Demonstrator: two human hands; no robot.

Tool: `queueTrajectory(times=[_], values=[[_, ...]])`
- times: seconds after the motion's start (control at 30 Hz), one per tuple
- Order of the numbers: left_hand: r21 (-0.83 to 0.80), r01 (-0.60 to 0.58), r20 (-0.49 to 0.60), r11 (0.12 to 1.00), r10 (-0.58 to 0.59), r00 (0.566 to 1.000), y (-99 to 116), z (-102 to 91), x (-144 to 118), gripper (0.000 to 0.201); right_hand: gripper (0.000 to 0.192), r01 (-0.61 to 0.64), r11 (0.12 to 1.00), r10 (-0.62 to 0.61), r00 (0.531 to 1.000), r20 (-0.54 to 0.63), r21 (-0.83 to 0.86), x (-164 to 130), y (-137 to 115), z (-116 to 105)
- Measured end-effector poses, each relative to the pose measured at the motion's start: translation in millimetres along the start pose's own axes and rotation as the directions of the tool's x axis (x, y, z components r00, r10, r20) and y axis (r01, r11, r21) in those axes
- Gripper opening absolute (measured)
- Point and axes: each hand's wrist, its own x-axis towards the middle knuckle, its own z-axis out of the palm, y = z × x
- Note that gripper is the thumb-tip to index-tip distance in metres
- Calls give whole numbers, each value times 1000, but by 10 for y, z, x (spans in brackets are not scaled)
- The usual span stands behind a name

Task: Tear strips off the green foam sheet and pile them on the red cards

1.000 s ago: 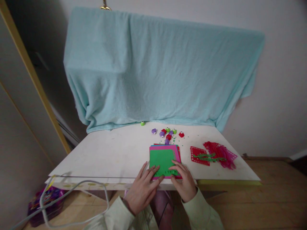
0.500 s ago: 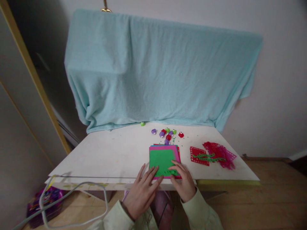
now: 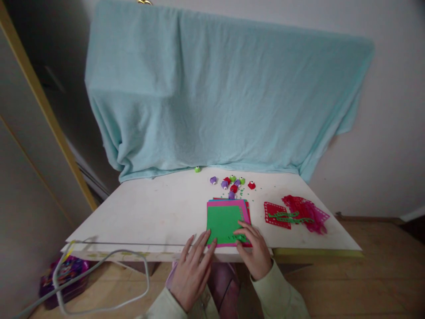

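Observation:
A green square sheet [image 3: 224, 219] lies on top of a stack of coloured sheets at the table's front, above a pink sheet [image 3: 212, 203]. My left hand [image 3: 194, 270] is open, its fingers stretched out with the tips on the green sheet's lower left edge. Thumb and fingers of my right hand [image 3: 254, 248] come together at the lower right corner around a small green strip [image 3: 241, 238]. Dark marks run along the sheet's lower edge beside it. How firmly the strip is held is too small to tell.
Small purple, red and green eyed toys [image 3: 233, 188] lie behind the stack with tiny green bits. Perforated red and pink sheet scraps [image 3: 303, 212] with green strips are at right. A light blue cloth [image 3: 232, 97] hangs behind the table [image 3: 149, 212]. A cable [image 3: 99, 308] loops at front left.
My left hand has slid slightly left and down on the green sheet. My right hand stays at the lower right corner with the green strip. The view has shifted slightly.

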Motion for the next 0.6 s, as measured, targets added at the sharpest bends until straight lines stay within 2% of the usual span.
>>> queueTrajectory(times=[0.33, 0.6], values=[[-50, 54, -50, 997, -57, 997, 41, 23, 4, 58, 21, 26, 1000, -26, 1000, -1, 0, -15, 21, 7], [-65, 66, -28, 996, -68, 997, 44, 44, -7, 59, 32, 71, 996, -68, 996, 65, -49, -39, 57, -34]])
